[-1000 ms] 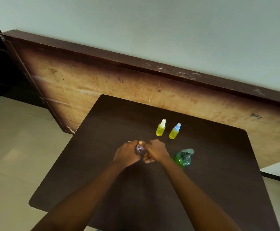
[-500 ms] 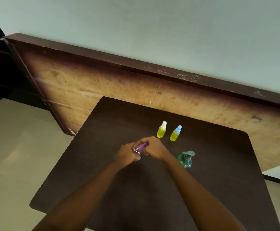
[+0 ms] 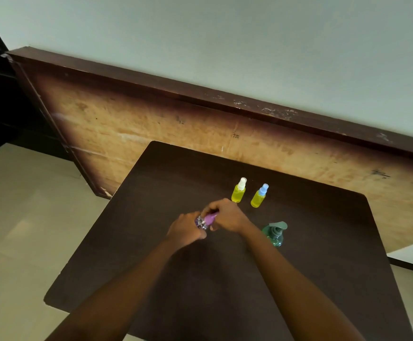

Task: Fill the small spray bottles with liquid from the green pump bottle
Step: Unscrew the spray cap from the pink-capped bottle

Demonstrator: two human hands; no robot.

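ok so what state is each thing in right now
white-capped spray bottle, upright, capped, holds yellow liquid
blue-capped spray bottle, upright, capped, holds yellow liquid
purple-capped spray bottle, tilted, clear, held in both hands
green pump bottle, upright, pump on
left hand, grips the clear body
right hand, grips the purple cap

- The dark brown table (image 3: 323, 254) in front of me.
- Far side: white-capped spray bottle (image 3: 239, 193) and blue-capped spray bottle (image 3: 258, 198), upright, yellow-filled, side by side.
- Nearer me, on my right: green pump bottle (image 3: 274, 234).
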